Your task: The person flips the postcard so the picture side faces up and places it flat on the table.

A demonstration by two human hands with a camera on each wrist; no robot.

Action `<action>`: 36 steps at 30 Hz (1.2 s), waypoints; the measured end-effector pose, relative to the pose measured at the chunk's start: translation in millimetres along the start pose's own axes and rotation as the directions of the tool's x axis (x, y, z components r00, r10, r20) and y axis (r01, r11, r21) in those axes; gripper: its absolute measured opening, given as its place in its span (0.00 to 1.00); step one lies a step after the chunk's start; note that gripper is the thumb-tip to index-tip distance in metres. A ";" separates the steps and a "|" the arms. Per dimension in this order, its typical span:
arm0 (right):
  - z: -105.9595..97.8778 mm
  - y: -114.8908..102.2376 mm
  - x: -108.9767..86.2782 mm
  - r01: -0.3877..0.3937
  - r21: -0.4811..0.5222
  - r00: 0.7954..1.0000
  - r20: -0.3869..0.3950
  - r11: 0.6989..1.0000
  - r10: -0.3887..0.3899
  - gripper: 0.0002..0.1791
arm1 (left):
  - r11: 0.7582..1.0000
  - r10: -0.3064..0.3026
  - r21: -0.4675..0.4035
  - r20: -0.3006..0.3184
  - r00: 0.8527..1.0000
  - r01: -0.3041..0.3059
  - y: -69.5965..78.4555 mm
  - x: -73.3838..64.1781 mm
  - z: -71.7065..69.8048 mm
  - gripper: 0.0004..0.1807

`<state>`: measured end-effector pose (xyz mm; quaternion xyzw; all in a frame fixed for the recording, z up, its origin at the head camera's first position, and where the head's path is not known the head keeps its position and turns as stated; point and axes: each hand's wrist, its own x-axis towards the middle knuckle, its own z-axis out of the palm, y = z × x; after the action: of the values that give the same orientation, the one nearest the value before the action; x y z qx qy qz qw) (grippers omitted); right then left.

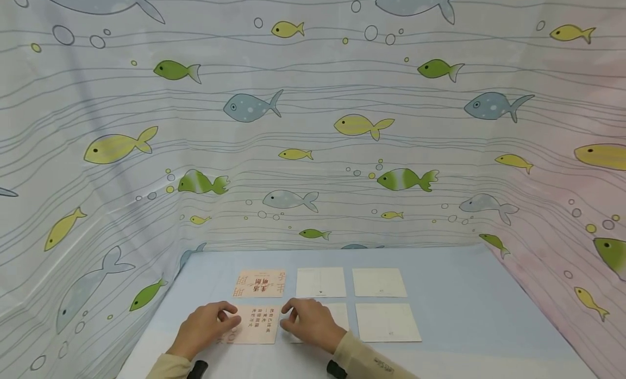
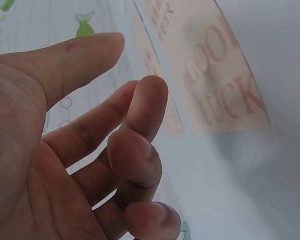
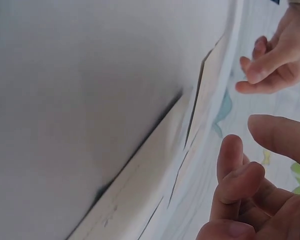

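A pink card [image 1: 256,333] printed with dark characters lies in the front row at left; the left wrist view shows "LUCK" lettering at its end. My left hand [image 1: 202,327] hovers by its left edge, fingers loosely bent and holding nothing. Over the gap at its right side is my right hand [image 1: 315,323], also loosely bent with nothing between thumb and fingers. That hand partly covers a white card [image 1: 339,315] in the front middle. Behind the pink card lies another pinkish card [image 1: 244,285] with large characters.
Three more white cards lie flat: one at back middle [image 1: 321,278], one at back right [image 1: 379,278] and one at front right [image 1: 388,319]. All rest on a pale blue table surface [image 1: 469,303]. A fish-patterned cloth [image 1: 323,172] encloses the back and sides.
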<state>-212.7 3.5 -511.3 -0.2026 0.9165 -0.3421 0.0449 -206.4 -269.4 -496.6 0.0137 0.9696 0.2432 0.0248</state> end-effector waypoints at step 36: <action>-71.9 95.9 -5.3 -0.043 0.012 0.995 -0.087 0.999 0.044 0.22 | 0.972 0.215 -0.091 -0.016 0.976 -0.216 60.0 65.2 37.7 0.28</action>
<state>-256.4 115.0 -518.7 -0.1672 0.9201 -0.3540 0.0132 -268.6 -196.2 -504.2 0.1171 0.9501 0.2889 -0.0040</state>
